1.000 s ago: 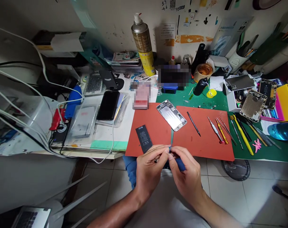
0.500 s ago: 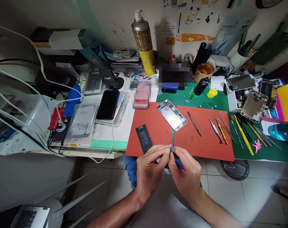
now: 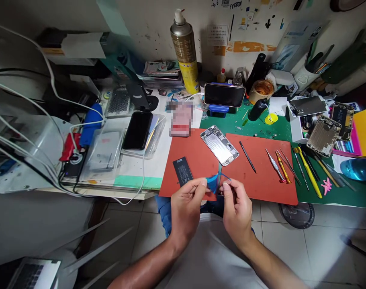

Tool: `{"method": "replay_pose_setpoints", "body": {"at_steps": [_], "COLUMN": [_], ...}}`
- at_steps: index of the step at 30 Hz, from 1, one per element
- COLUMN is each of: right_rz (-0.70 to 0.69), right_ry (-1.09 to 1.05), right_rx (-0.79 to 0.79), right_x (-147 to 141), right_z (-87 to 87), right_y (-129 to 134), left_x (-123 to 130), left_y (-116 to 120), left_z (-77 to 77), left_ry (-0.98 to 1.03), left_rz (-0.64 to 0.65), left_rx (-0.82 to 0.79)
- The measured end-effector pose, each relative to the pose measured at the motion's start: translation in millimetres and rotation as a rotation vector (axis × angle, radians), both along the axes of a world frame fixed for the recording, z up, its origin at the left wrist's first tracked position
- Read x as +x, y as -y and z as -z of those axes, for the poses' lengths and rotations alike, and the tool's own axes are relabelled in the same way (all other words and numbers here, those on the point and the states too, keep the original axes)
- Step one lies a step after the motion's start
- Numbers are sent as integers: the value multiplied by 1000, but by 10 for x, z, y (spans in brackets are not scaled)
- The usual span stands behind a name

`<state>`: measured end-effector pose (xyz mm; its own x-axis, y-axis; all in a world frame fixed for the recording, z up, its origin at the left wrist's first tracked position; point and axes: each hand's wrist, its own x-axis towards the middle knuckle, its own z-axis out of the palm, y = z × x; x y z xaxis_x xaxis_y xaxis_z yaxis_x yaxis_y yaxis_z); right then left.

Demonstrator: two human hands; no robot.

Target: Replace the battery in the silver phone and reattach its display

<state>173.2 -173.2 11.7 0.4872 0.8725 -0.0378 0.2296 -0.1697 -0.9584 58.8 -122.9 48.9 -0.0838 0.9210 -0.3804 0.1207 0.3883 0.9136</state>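
Between my hands, over the front edge of the red mat (image 3: 183, 140), hangs a thin blue see-through film (image 3: 213, 184). My left hand (image 3: 186, 208) pinches its wider left part between thumb and fingertips. A narrow, curled strip on the film's right side runs to my right hand (image 3: 238, 210), whose thumb and forefinger are closed on it. Just beyond my left hand lies a black phone battery (image 3: 182, 170), its near end partly hidden. An opened phone housing with its circuit board (image 3: 219, 145) lies farther back, apart from both hands.
A black spudger-like stick (image 3: 247, 156) lies right of the housing. Screwdrivers (image 3: 275, 164), tweezers and a yellow brush (image 3: 309, 176) lie farther right. A phone (image 3: 225, 95) leans on a blue stand behind the mat. At left are a black phone (image 3: 138, 130) and white cables.
My hands have moved apart from fingertips touching. The blue film, mostly hidden before, is now spread out between them. My view has shifted slightly.
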Motion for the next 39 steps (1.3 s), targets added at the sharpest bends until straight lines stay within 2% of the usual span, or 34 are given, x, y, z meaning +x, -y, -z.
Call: {"method": "replay_pose_setpoints", "body": {"at_steps": [5, 12, 17, 20, 23, 26, 29, 33, 39], "right_rz": [13, 98, 107, 95, 66, -39, -241, -516, -740], "right_ry": [-133, -25, -91, -86, 70, 308, 458, 527, 634], "right_rx": [8, 29, 15, 27, 84, 215, 303, 304, 314], "right_x": [5, -35, -72, -86, -47, 81, 292, 615, 895], "right_z": [-15, -57, -137, -180, -170, -130, -120, -186, -318], "right_y": [-31, -124, -140, -142, -149, -169, -215, -329, -561], "left_x": [8, 21, 34, 42, 12, -58, -148, -270, -426], "left_y": [-9, 70, 220, 257, 234, 191, 143, 54, -38], "left_z": [12, 37, 153, 218, 209, 145, 78, 3, -41], "left_ry": [72, 212, 357, 299, 225, 167, 83, 70, -28], "left_rz": [-10, 7, 70, 18, 31, 67, 79, 122, 156], "left_rx": [5, -20, 39, 103, 132, 93, 75, 71, 101]}}
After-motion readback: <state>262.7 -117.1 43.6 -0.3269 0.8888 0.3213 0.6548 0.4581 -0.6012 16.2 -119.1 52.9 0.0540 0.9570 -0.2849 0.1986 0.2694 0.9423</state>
